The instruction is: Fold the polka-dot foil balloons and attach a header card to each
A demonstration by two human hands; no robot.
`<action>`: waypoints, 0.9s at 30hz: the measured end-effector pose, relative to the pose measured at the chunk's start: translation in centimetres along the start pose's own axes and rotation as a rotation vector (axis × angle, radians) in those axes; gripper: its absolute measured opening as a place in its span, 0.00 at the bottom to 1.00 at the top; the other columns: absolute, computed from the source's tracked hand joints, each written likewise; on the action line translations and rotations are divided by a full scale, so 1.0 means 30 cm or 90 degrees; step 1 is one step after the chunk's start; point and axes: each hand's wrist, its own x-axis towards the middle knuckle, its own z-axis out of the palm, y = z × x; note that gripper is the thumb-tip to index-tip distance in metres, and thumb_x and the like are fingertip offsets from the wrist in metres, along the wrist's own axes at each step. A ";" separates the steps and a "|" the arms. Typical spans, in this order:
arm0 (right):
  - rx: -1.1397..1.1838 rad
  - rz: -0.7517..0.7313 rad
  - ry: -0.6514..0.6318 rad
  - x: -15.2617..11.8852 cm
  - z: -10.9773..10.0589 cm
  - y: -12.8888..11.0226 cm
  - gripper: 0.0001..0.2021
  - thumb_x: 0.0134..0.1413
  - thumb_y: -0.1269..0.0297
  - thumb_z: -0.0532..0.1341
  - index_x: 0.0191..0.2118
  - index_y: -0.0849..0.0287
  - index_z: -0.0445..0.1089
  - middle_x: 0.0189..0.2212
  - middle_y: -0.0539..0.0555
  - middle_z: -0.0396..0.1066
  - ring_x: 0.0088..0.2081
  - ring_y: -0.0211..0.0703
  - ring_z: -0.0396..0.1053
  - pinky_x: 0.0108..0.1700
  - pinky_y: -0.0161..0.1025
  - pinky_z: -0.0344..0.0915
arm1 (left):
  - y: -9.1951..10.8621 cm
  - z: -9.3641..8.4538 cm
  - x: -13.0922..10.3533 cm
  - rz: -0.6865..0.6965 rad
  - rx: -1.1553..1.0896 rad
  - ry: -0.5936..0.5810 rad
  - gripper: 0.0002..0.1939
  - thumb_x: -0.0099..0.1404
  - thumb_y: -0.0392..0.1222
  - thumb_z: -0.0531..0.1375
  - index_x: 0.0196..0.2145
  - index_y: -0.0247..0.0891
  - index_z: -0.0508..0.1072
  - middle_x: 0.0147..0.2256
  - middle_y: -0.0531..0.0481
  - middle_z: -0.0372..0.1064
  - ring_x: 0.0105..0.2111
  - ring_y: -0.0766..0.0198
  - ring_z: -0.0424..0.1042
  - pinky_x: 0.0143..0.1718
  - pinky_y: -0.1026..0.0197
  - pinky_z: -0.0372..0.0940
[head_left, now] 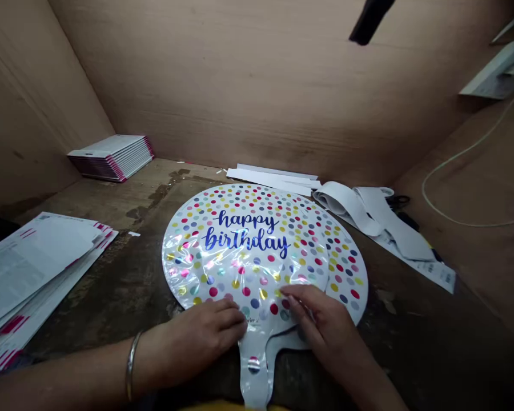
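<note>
Two flat foil balloons (257, 268), white with coloured dots, lie overlapped on the table; the top one reads "happy birthday". Their necks (253, 365) point toward me. My left hand (201, 334), with a metal bangle at the wrist, is curled over the top balloon's lower left edge beside the neck. Its thumb is hidden. On the other side, my right hand (321, 325) has thumb and forefinger together on the lower right part of the top balloon. The second balloon shows at the right, under the first.
Printed card sleeves (38, 268) are piled at the left, and a neat stack of packs (115, 157) stands in the back left corner. White paper strips (274, 180) and a curled label roll (368, 214) lie behind the balloons, near black scissors (398, 201). A cable (428, 194) hangs at right.
</note>
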 end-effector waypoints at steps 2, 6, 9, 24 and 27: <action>-0.044 -0.045 -0.050 -0.062 0.009 0.019 0.13 0.60 0.64 0.53 0.46 0.53 0.71 0.46 0.54 0.72 0.50 0.45 0.68 0.52 0.44 0.66 | -0.018 0.005 -0.005 0.038 0.058 -0.046 0.19 0.68 0.31 0.46 0.52 0.39 0.67 0.49 0.46 0.70 0.49 0.59 0.67 0.53 0.58 0.60; -0.106 -0.082 -0.048 -0.141 0.053 0.051 0.16 0.60 0.66 0.52 0.51 0.55 0.69 0.54 0.55 0.67 0.57 0.47 0.61 0.58 0.50 0.61 | -0.050 -0.005 0.025 -0.013 -0.034 -0.025 0.14 0.68 0.32 0.47 0.42 0.36 0.72 0.41 0.46 0.72 0.40 0.60 0.70 0.45 0.60 0.63; -0.113 -0.082 -0.025 -0.155 0.069 0.066 0.16 0.60 0.66 0.52 0.52 0.55 0.68 0.54 0.56 0.67 0.57 0.48 0.61 0.58 0.52 0.60 | -0.077 -0.015 0.066 -0.124 -0.221 0.005 0.05 0.63 0.34 0.57 0.31 0.36 0.73 0.32 0.52 0.72 0.32 0.66 0.70 0.35 0.67 0.63; -0.097 -0.163 0.154 -0.125 0.074 0.016 0.11 0.56 0.70 0.57 0.45 0.58 0.69 0.44 0.59 0.69 0.48 0.48 0.65 0.49 0.48 0.66 | -0.081 0.015 0.148 -0.247 -0.322 0.050 0.06 0.48 0.27 0.60 0.24 0.35 0.70 0.26 0.55 0.66 0.27 0.68 0.64 0.28 0.69 0.56; -0.121 -0.200 0.124 -0.098 0.078 -0.035 0.13 0.53 0.72 0.58 0.46 0.57 0.69 0.41 0.58 0.67 0.45 0.50 0.64 0.46 0.50 0.66 | -0.097 0.016 0.152 -0.272 -0.392 0.036 0.01 0.52 0.33 0.60 0.25 0.35 0.70 0.25 0.55 0.66 0.27 0.68 0.63 0.27 0.69 0.56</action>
